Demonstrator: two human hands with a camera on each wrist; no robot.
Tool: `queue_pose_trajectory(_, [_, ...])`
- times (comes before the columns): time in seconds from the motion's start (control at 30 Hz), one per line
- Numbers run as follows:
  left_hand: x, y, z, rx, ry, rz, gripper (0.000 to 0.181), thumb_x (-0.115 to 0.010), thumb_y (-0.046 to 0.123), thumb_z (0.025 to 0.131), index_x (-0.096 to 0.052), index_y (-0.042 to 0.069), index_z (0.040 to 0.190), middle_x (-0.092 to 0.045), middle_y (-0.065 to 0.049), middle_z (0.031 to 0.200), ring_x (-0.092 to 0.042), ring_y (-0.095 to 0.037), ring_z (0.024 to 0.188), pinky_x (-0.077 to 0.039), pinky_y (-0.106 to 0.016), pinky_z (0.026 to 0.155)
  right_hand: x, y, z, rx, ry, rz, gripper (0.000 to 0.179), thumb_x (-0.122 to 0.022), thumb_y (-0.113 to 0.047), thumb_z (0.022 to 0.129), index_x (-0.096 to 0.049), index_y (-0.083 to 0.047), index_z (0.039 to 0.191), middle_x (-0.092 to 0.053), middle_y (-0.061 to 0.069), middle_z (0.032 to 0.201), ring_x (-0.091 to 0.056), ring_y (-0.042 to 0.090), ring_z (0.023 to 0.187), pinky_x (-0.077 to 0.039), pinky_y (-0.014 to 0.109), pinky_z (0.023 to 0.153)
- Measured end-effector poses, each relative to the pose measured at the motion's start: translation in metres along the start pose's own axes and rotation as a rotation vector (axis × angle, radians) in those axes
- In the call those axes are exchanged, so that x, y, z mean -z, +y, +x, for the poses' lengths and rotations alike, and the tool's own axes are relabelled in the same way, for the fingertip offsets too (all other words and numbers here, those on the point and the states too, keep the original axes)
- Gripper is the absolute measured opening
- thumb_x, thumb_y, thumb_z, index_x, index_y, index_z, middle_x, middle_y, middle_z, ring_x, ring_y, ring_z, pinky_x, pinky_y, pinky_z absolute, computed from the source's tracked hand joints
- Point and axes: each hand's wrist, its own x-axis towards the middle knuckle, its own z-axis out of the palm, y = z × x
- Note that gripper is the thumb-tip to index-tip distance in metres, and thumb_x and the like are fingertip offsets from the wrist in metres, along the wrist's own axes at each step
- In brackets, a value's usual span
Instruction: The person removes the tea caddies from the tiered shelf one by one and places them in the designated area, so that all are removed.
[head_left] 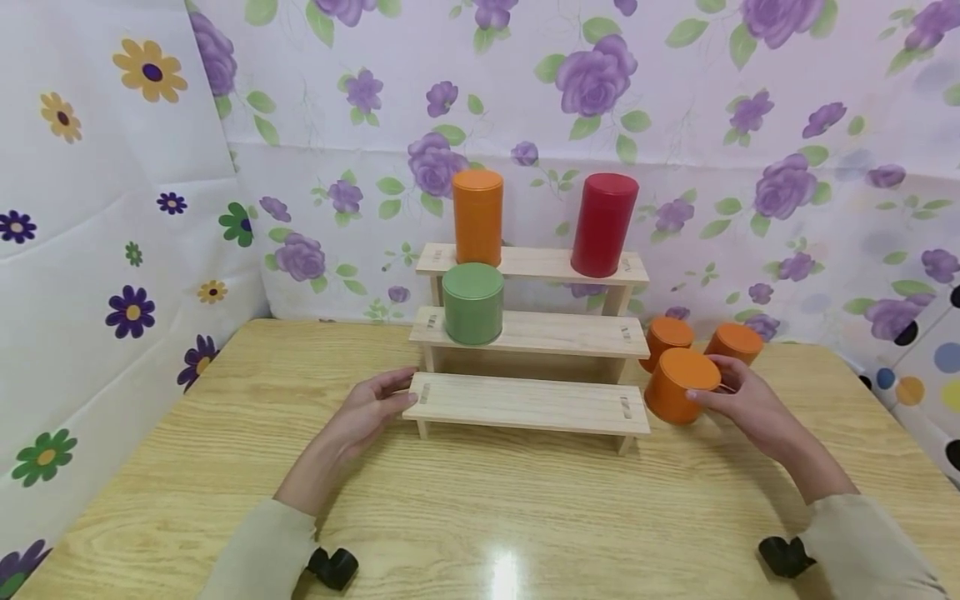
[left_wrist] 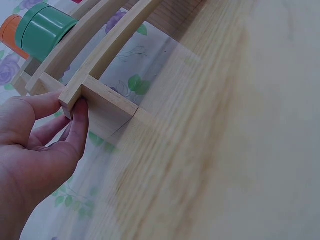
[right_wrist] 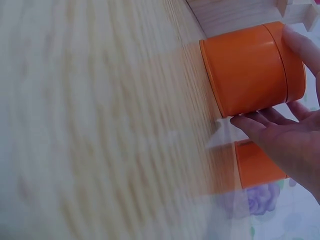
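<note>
A three-tier wooden stand (head_left: 525, 402) rises in steps at the middle of the table. My left hand (head_left: 367, 412) pinches the left end of its lowest board; in the left wrist view the thumb (left_wrist: 46, 104) lies on one side of the board and the fingers on the other. At the stand's right end, my right hand (head_left: 757, 412) grips a short orange tin (head_left: 675, 392), with the thumb (right_wrist: 302, 47) near its lid. The tin is upright, its base close over the table. Two more orange tins (head_left: 670, 332) (head_left: 735, 340) stand behind it.
On the top tier are a tall orange tin (head_left: 477, 221) at left and a tall red tin (head_left: 604, 225) at right. A green tin (head_left: 472, 307) sits on the middle tier's left. Flowered cloth (head_left: 337, 108) hangs behind the wooden table (head_left: 450, 508).
</note>
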Motion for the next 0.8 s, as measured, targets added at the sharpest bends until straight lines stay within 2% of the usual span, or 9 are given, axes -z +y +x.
queue_pose_trajectory(0.13, [0.0,0.0,0.0,0.001,0.002,0.001,0.055,-0.053,-0.003,0.096,-0.029,-0.011,0.145,-0.037,-0.025,0.138,-0.047,-0.017,0.111,-0.043,-0.021,0.094,0.001,0.001,-0.001,0.005,-0.009,-0.007,0.087,-0.065,-0.027,0.095,-0.008,0.007,0.15,-0.021,0.032,0.149,-0.026,0.046,0.132,-0.041,0.008,0.081])
queue_pose_trajectory(0.33, [0.0,0.001,-0.001,0.001,-0.001,-0.002,0.056,-0.053,-0.001,0.096,-0.028,-0.011,0.145,-0.036,-0.024,0.137,-0.047,-0.018,0.112,-0.043,-0.02,0.093,0.005,0.0,-0.001,0.026,-0.04,-0.032,0.089,-0.062,-0.027,0.097,0.001,0.0,0.154,-0.016,0.031,0.152,-0.025,0.046,0.133,-0.042,0.011,0.082])
queue_pose_trajectory(0.53, [0.0,0.001,0.0,0.001,-0.002,0.0,0.056,-0.054,-0.001,0.096,-0.028,-0.01,0.146,-0.036,-0.024,0.137,-0.047,-0.018,0.112,-0.043,-0.02,0.094,0.014,-0.004,-0.005,0.081,-0.024,-0.05,0.08,-0.056,-0.025,0.1,-0.002,-0.002,0.154,-0.026,0.031,0.148,-0.029,0.043,0.131,-0.041,0.01,0.083])
queue_pose_trajectory(0.6, [0.0,0.001,0.0,-0.001,-0.002,0.001,0.056,-0.054,-0.001,0.096,-0.028,-0.01,0.146,-0.037,-0.024,0.137,-0.047,-0.017,0.112,-0.043,-0.02,0.094,0.018,-0.005,-0.007,0.104,-0.005,-0.075,0.076,-0.053,-0.027,0.101,-0.005,-0.004,0.155,-0.028,0.029,0.148,-0.034,0.035,0.131,-0.041,0.009,0.083])
queue_pose_trajectory(0.67, [0.0,0.001,-0.001,0.002,0.001,0.0,0.056,-0.053,-0.002,0.096,-0.029,-0.01,0.145,-0.036,-0.024,0.137,-0.047,-0.018,0.112,-0.043,-0.02,0.094,0.021,-0.008,-0.009,0.123,0.013,-0.091,0.071,-0.05,-0.029,0.102,-0.008,-0.006,0.155,-0.029,0.027,0.149,-0.039,0.02,0.128,-0.04,0.008,0.083])
queue_pose_trajectory(0.73, [0.0,0.001,-0.001,0.003,0.004,0.0,0.056,-0.053,-0.001,0.096,-0.029,-0.01,0.145,-0.037,-0.024,0.137,-0.047,-0.017,0.112,-0.043,-0.02,0.094,0.024,-0.01,-0.011,0.137,0.031,-0.098,0.068,-0.048,-0.03,0.103,-0.01,-0.01,0.156,-0.03,0.026,0.149,-0.042,0.005,0.122,-0.041,0.008,0.083])
queue_pose_trajectory(0.8, [0.0,0.001,-0.001,0.005,0.007,0.001,0.056,-0.054,-0.001,0.096,-0.029,-0.01,0.145,-0.037,-0.023,0.137,-0.047,-0.017,0.111,-0.043,-0.02,0.094,0.026,-0.013,-0.013,0.149,0.05,-0.09,0.066,-0.047,-0.03,0.103,-0.011,-0.012,0.156,-0.031,0.026,0.148,-0.043,-0.004,0.115,-0.042,0.009,0.084])
